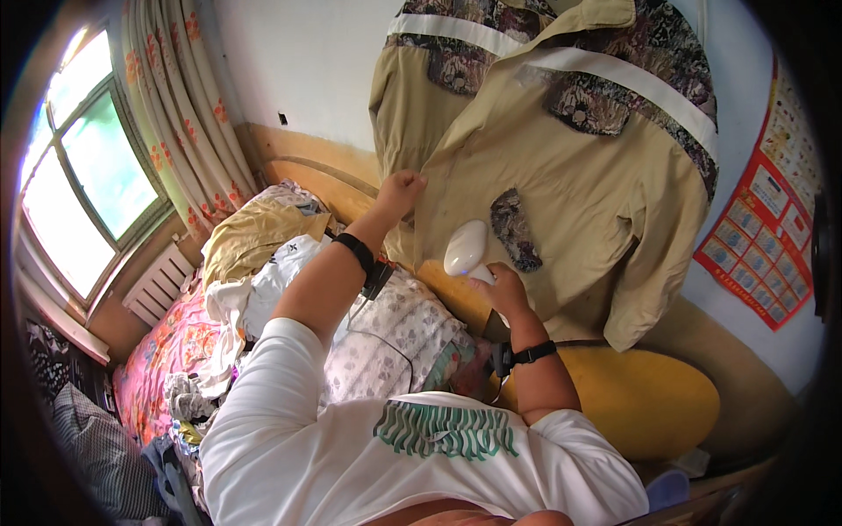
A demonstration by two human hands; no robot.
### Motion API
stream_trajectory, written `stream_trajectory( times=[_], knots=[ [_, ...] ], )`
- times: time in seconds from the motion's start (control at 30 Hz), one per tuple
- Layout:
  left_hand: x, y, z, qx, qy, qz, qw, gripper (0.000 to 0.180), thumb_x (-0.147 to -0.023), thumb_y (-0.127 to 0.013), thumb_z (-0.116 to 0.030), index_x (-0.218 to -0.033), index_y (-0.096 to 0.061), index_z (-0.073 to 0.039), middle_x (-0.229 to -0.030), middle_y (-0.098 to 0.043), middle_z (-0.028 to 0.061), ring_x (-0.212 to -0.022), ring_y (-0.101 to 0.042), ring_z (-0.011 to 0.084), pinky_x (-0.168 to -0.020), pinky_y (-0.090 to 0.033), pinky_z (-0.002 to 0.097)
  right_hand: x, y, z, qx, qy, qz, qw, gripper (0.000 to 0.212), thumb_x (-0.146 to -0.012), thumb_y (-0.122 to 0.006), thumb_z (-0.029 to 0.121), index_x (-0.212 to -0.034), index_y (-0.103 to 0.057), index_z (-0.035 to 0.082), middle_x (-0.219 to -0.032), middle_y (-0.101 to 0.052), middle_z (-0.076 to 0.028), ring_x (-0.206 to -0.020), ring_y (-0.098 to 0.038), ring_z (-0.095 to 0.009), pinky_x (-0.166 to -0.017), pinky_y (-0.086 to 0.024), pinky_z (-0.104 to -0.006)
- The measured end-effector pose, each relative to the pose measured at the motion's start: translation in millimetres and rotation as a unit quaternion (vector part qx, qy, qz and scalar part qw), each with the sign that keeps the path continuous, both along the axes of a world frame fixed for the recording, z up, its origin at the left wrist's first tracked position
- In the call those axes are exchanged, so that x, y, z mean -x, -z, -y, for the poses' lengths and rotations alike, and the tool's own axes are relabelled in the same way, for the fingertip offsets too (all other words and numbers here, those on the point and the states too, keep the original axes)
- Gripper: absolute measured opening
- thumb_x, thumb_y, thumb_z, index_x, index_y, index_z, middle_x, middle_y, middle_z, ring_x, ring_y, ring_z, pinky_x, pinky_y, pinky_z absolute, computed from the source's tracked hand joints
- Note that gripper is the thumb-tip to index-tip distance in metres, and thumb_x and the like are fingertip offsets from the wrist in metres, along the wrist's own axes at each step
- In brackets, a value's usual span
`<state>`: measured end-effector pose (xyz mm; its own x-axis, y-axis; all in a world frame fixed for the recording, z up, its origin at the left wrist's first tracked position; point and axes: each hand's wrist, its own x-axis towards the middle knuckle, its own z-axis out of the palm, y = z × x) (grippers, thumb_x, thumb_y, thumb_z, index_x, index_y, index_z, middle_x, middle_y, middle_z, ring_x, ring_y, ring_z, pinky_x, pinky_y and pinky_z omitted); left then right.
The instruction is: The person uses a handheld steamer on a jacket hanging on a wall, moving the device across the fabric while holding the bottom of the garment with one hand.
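Note:
A tan jacket (pixel 544 175) with dark patterned shoulders and white stripes hangs against the wall in front of me. My left hand (pixel 403 192) is closed on the edge of its front opening, at about mid-height. In my right hand (pixel 503 291) is a white handheld garment steamer (pixel 466 246), gripped by the handle. The steamer's rounded head is up close to the jacket's lower front, beside a dark patterned pocket flap (pixel 516 230); whether it touches the cloth I cannot tell. Both my wrists wear black straps with small devices.
To the left, a bed (pixel 162 359) bears piled clothes (pixel 254 237) and a patterned pillow (pixel 399 329). Its wooden headboard (pixel 307 171) runs behind the jacket. A curtain (pixel 180 105) hangs by the window. A yellow oval panel (pixel 636 394) stands at lower right, and a red poster (pixel 759 254) hangs on the wall.

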<state>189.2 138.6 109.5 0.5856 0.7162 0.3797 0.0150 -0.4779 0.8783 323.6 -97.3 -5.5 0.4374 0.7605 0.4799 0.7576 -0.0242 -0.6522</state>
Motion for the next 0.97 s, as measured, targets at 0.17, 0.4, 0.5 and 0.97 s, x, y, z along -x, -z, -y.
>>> stream_trajectory(
  times=[0.17, 0.4, 0.5, 0.97],
  knots=[
    [-0.3, 0.1, 0.8, 0.045, 0.011, 0.019, 0.999, 0.023, -0.092, -0.061, -0.023, -0.08, -0.06, -0.003, -0.066, -0.049, -0.0053, -0.062, -0.041, 0.0066, -0.057, -0.036, 0.0253, 3.3, -25.5, -3.2, -0.031, -0.011, 0.014, 0.999, 0.033, -0.075, -0.075, 0.024, -0.093, -0.065, -0.002, -0.09, -0.064, -0.018, -0.083, -0.063, -0.035, -0.073, -0.05, -0.0397],
    [-7.4, -2.0, -10.0, 0.017, -0.012, 0.036, 0.999, 0.022, -0.091, -0.06, -0.022, -0.084, -0.062, -0.001, -0.069, -0.053, -0.0019, -0.065, -0.045, 0.009, -0.06, -0.04, 0.0273, -8.9, -2.2, -23.8, -0.08, 0.008, 0.012, 0.997, 0.032, -0.075, -0.074, 0.022, -0.096, -0.065, 0.001, -0.088, -0.063, -0.017, -0.083, -0.062, -0.035, -0.071, -0.048, -0.0407],
    [-4.2, -2.3, -10.9, 0.016, -0.026, 0.004, 1.0, 0.022, -0.091, -0.058, -0.023, -0.086, -0.06, -0.002, -0.068, -0.051, -0.0001, -0.065, -0.044, 0.0107, -0.06, -0.039, 0.0284, -5.7, 15.3, -16.3, -0.09, 0.022, 0.025, 0.995, 0.038, -0.073, -0.076, 0.031, -0.092, -0.064, 0.001, -0.086, -0.062, -0.018, -0.078, -0.061, -0.039, -0.069, -0.048, -0.0441],
    [3.6, 8.7, 26.4, -0.011, 0.097, -0.01, 0.995, 0.046, -0.088, -0.064, -0.033, -0.121, -0.041, -0.01, -0.111, -0.052, 0.0116, -0.106, -0.045, 0.0134, -0.093, -0.034, 0.0233, 3.6, 47.8, 0.0, -0.115, -0.006, -0.053, 0.992, 0.029, -0.073, -0.077, 0.02, -0.089, -0.064, 0.001, -0.084, -0.061, -0.014, -0.078, -0.06, -0.031, -0.07, -0.046, -0.0389]
  ],
)
